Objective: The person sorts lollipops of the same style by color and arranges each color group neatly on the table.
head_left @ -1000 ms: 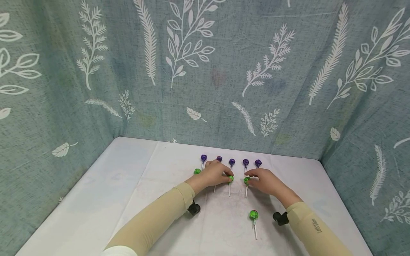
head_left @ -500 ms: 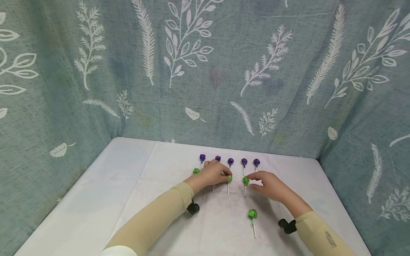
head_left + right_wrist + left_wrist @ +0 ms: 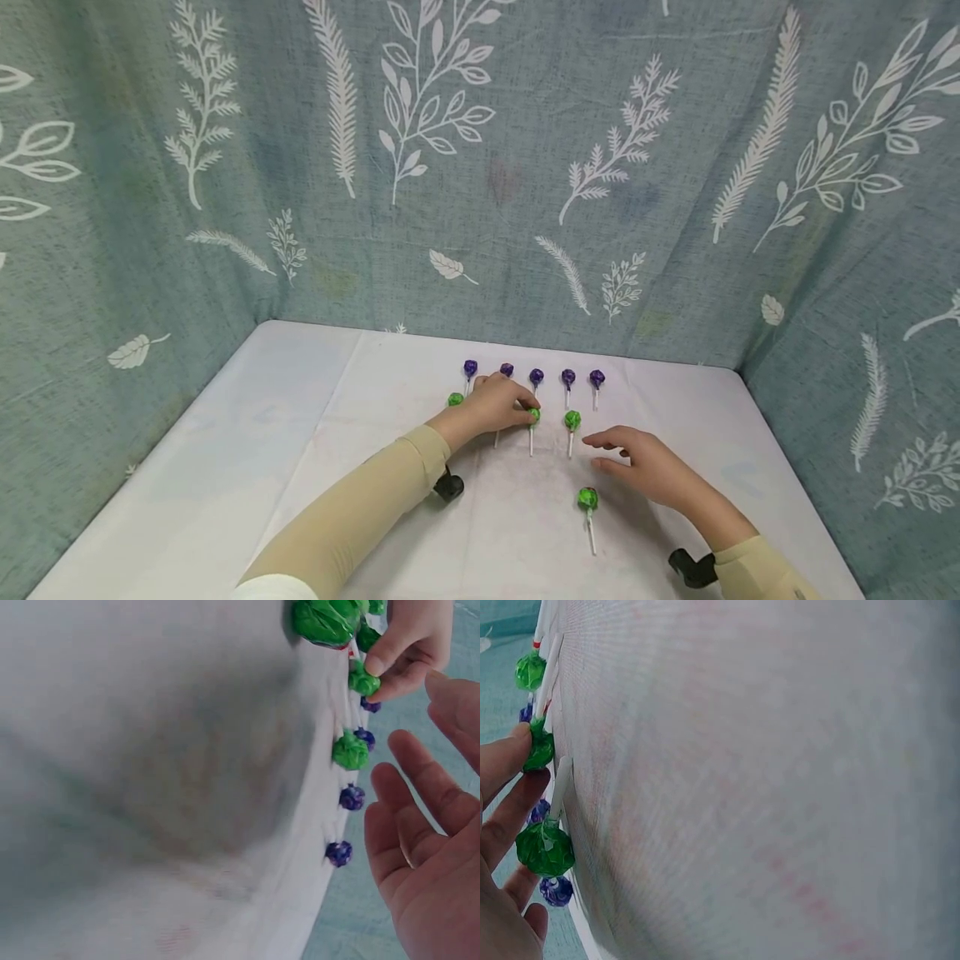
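Observation:
With thumb and forefinger my left hand (image 3: 487,406) pinches the green-wrapped head of a lollipop (image 3: 540,750), whose white stick points toward me on the table. To its right lies another green lollipop (image 3: 572,421), with nothing holding it. My right hand (image 3: 647,468) hovers to the right of that one, fingers loosely spread and holding nothing. Closer to me, a green lollipop (image 3: 587,499) lies by itself, left of the right hand. Another green lollipop (image 3: 455,400) shows partly behind the left hand, and a stick emerges beneath that hand.
Behind the green lollipops runs a row of several purple lollipops (image 3: 568,377), partly covered by the left hand. All lie on a white-covered table (image 3: 300,500). A blue-green leaf-patterned curtain (image 3: 510,275) encloses the back and sides.
My right hand has let go of the green lollipop and drawn back toward me and to the right. The left hand keeps its pinch in the same place.

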Available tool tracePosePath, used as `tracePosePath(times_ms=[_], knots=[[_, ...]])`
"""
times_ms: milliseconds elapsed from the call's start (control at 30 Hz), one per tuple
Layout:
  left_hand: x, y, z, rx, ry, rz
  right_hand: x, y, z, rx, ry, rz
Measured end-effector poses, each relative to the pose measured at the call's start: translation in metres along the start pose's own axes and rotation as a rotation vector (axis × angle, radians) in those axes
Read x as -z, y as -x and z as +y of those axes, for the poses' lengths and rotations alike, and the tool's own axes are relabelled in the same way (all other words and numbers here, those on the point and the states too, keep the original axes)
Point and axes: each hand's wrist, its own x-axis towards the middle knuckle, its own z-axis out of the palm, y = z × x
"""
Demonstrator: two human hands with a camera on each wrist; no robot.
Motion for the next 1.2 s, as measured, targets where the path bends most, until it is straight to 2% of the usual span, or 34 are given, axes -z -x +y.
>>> tracePosePath(times_ms=[267,567,933,1200], knots=[[0.000,-0.001,0.000,0.003,0.004,-0.003,-0.007,0.014,0.005,-0.012,-0.051,-0.014],[0.001,-0.003,0.000,0.011,0.014,-0.011,-0.021,0.020,0.008,-0.042,-0.125,-0.050],[0.000,-0.003,0.001,0.012,0.016,-0.015,-0.030,0.022,0.006,-0.019,-0.041,-0.071],[0.000,-0.003,0.000,0.010,0.017,-0.011,-0.031,0.022,0.005,0.029,0.013,-0.063]])
